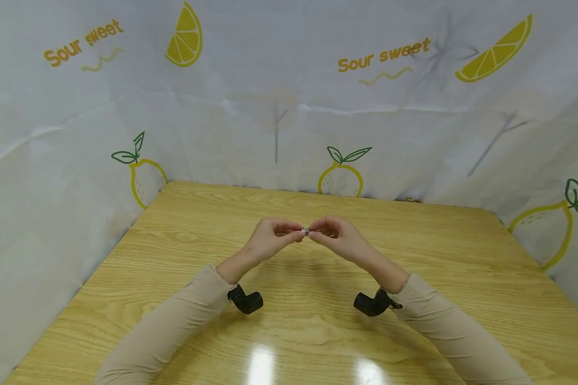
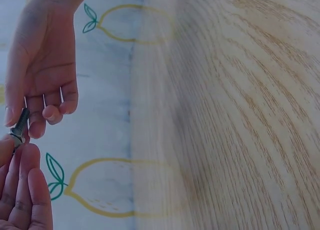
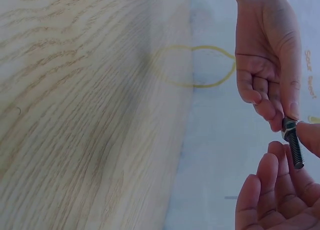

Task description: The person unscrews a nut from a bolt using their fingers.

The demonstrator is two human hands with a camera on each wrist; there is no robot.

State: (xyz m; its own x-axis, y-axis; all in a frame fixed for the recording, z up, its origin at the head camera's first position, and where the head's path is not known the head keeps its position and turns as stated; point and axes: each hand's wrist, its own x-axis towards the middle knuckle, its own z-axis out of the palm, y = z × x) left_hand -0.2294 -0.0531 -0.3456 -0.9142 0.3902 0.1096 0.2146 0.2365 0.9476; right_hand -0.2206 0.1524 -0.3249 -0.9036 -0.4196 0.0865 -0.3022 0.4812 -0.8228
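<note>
A small metal bolt [image 2: 22, 120] with a threaded shank is between the two hands, above the table. The left hand [image 1: 266, 240] pinches its head end between thumb and fingertips. Close to the head sits a hex nut [image 3: 289, 134], which the right hand [image 1: 345, 240] pinches between thumb and index finger. The shank points toward the right palm, as the right wrist view shows. Both hands' other fingers are loosely bent. In the head view the fingertips nearly meet and cover most of the bolt [image 1: 306, 232].
A wood-grain table [image 1: 289, 331] lies under the hands. White cloth [image 1: 250, 123] with lemon prints hangs at its back and sides. Black wrist devices [image 1: 248, 302] are strapped by both beige sleeves [image 1: 173, 321].
</note>
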